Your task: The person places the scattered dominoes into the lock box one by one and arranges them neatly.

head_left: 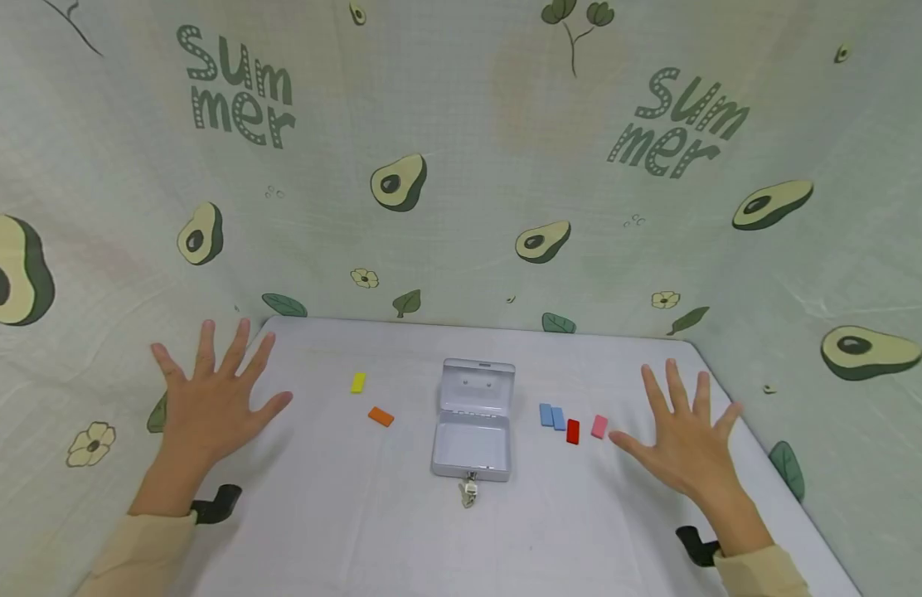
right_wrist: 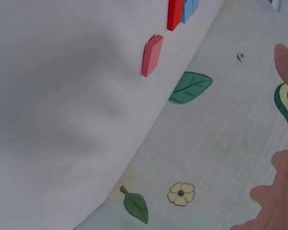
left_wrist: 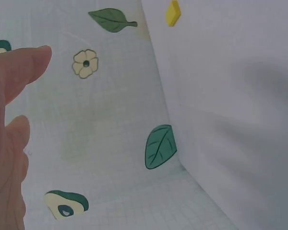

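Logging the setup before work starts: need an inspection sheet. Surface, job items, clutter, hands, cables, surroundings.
Surface: white tabletop, faint creases.
Job items: hinged box, lid up, silver lock and keys at its front; in the head view, yellow block and orange block left of it, two blue blocks, red block and pink block right.
Clutter: nothing seen.
Hands: left hand and right hand spread, holding nothing.
Cables: nothing seen.
Surroundings: pale avocado-print cloth behind and at both sides.
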A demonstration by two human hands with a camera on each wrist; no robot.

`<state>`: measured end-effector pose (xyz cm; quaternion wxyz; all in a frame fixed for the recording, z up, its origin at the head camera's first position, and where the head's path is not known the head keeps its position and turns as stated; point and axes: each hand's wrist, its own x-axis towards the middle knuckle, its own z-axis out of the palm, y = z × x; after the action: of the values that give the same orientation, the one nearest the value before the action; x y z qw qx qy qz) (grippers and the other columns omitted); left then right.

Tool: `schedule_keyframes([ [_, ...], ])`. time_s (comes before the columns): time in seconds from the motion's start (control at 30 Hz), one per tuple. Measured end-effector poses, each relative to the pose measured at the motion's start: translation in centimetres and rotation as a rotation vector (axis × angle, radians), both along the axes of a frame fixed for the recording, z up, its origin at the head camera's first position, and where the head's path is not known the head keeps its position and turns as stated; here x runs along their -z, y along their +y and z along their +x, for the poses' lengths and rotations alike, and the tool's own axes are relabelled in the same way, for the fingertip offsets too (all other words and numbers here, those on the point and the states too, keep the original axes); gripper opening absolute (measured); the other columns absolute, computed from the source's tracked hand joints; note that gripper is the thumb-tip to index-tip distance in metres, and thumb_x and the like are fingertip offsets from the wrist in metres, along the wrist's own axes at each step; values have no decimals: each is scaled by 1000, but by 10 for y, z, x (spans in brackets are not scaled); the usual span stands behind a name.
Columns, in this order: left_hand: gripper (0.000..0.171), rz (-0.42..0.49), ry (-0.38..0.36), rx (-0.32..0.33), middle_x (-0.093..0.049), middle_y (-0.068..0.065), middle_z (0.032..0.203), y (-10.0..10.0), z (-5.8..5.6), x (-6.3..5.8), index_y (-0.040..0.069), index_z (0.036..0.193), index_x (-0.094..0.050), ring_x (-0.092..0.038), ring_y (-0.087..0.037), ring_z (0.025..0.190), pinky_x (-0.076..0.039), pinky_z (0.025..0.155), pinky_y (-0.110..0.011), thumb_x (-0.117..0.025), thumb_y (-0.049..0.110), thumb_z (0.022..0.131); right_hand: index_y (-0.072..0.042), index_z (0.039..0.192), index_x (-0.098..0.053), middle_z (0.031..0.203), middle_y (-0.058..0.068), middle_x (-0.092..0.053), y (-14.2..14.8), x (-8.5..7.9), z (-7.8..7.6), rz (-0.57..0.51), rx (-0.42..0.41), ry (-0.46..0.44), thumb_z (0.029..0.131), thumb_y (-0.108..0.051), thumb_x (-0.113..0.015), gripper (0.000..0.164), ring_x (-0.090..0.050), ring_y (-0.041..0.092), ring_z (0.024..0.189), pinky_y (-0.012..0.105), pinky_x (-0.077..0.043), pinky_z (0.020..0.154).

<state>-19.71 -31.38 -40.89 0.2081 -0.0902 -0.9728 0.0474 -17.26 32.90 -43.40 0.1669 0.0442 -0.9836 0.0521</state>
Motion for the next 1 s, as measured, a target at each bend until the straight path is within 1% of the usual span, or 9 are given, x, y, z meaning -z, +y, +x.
schedule_keyframes([
  [0.17,98,-1,-8,-3,-8,-12,178,7,0,-2,24,171,-21,19,-45,160,23,109,-82,-59,72,94,-16,172,-13,174,27,-10,-5,-3,-2,-1,-16,7,82,-65,-77,121,6,64,155,89,15,104],
  [0.33,98,4,-19,-1,-9,-14,178,12,-3,0,23,171,-22,21,-44,160,25,108,-80,-56,74,95,-17,172,-13,175,26,-10,-10,-5,-4,-3,-42,9,83,-66,-76,120,1,67,153,91,11,105],
  [0.43,97,14,-12,11,-11,-15,178,14,-4,2,23,171,-22,20,-45,160,26,108,-79,-56,73,95,-17,172,-13,175,25,-9,-13,-6,-5,-9,-52,8,83,-66,-76,120,1,67,153,92,8,105],
  [0.63,97,49,9,37,-11,-15,177,22,-5,6,21,170,-25,18,-45,160,26,109,-80,-61,70,94,-18,172,-14,175,25,-11,-18,-7,-8,-22,-62,8,84,-67,-76,118,-1,66,154,91,9,106],
  [0.73,98,52,14,39,-11,-16,177,25,-6,6,21,170,-25,17,-45,161,25,109,-80,-61,70,94,-18,172,-14,176,24,-11,-21,-7,-10,-20,-63,4,85,-66,-75,116,-1,66,154,91,7,106],
  [1.0,97,58,-9,38,-11,-17,177,35,-8,8,21,170,-25,15,-46,161,26,109,-78,-57,72,94,-17,172,-17,175,24,-11,-28,-5,-15,-19,-77,-23,84,-66,-75,116,-5,66,154,92,3,107],
])
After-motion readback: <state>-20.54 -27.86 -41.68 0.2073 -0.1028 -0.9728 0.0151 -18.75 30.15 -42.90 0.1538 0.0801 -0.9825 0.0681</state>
